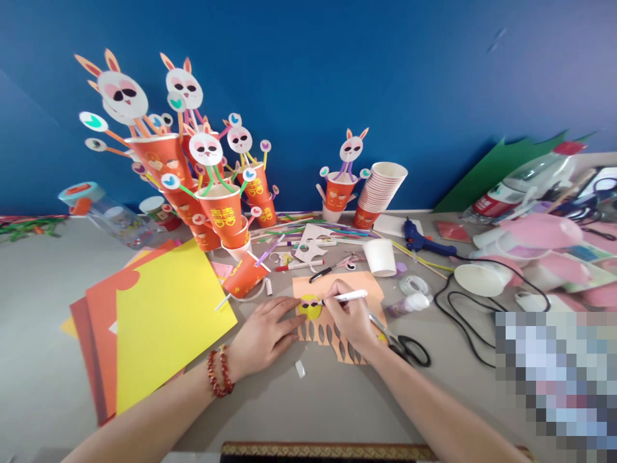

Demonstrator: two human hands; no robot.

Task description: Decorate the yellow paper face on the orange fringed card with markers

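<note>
A small yellow paper disc [311, 312] with two black eye shapes and pink patches lies on a sheet of orange paper [364, 286] that has leaf-shaped holes cut in it. My left hand [270, 334] rests flat on the table, fingers stretched out, its fingertips at the disc's left edge. Closed around a white marker pen [351, 296], my right hand [354, 318] has the pen's tip at the right side of the disc. Scissors [409, 349] with black handles lie beside my right wrist, partly covered by it. A black pen [321, 274] sits above the disc.
Red paper cups with rabbit faces [219, 212] stand at the back left, near yellow paper [168, 328]. Behind my hands are a cup stack [380, 193], a white cup [380, 257] and a glue gun [427, 241] whose black cable [450, 315] loops at right. A bottle [525, 183] lies beyond.
</note>
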